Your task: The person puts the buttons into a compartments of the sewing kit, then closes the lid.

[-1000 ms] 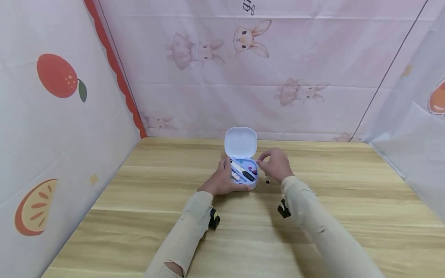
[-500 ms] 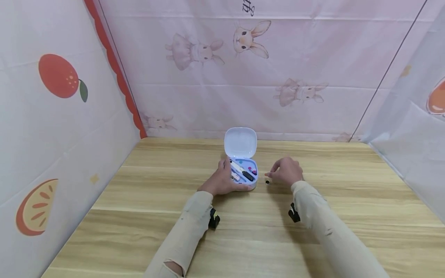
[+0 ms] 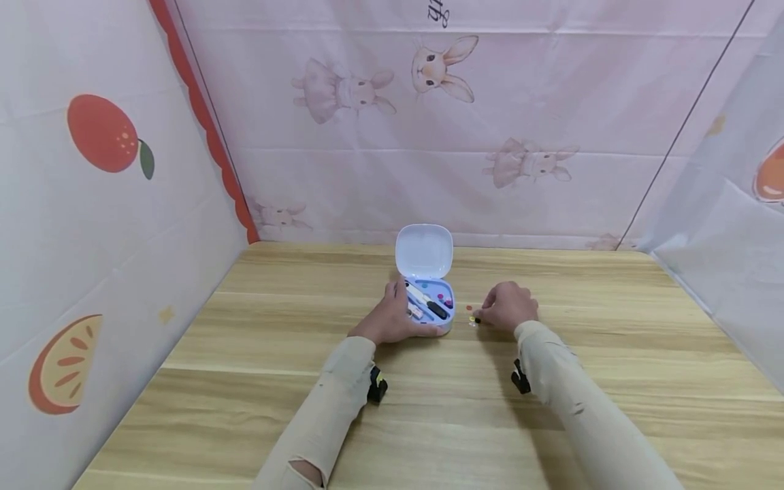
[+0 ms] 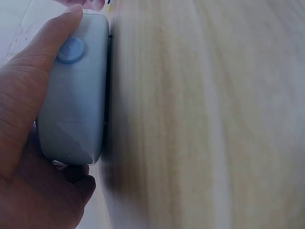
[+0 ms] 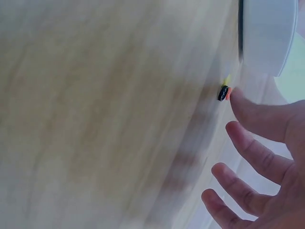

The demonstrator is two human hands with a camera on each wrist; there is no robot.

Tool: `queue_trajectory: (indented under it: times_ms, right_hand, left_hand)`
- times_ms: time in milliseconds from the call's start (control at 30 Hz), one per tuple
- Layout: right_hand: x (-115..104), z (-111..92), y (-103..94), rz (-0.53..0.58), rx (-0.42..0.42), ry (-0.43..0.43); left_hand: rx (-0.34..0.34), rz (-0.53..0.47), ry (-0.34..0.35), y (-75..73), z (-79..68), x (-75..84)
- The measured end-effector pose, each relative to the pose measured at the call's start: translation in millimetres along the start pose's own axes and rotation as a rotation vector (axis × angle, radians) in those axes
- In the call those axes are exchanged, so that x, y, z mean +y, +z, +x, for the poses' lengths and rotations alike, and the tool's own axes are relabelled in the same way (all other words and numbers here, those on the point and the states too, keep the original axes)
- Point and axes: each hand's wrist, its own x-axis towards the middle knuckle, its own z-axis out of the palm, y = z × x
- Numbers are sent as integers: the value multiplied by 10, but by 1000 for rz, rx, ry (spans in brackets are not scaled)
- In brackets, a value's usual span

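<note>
My left hand (image 3: 392, 316) grips the sewing kit box (image 3: 449, 325) by its left side and front, the thumb along the front wall. In the left wrist view the box's pale wall (image 4: 76, 105) and round blue catch (image 4: 71, 50) show. My right hand (image 3: 507, 306) is low over the table, right of the box. Its fingertips are right at a black button (image 5: 222, 93); the other fingers are spread in the right wrist view. Beside it lie a yellow button (image 3: 471, 318), a clear one (image 3: 472, 324) and an orange-red one (image 3: 469, 307).
The box's white lid (image 3: 424, 250) stands raised at the back. Inside are a black-handled tool (image 3: 436, 309), pink buttons (image 3: 440, 297) and a teal button (image 3: 425, 286). Wood-grain table (image 3: 343, 435) lies all around, with printed cloth (image 3: 392, 170) behind.
My right hand has moved right from the box and set the orange-red button on the table. The black button has shifted slightly right, and the yellow one shows beside it. My left hand stays put.
</note>
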Motion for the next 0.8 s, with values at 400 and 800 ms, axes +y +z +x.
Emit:
queue_trajectory:
  times_ms: [400,800]
  right_hand:
    - [53,-13,-27,1,-14,-1]
    - [88,-25,-12,-2,-8,11]
  left_hand:
    - [1,12,-5,12,26,-12]
    - [5,22,4,10,18,1]
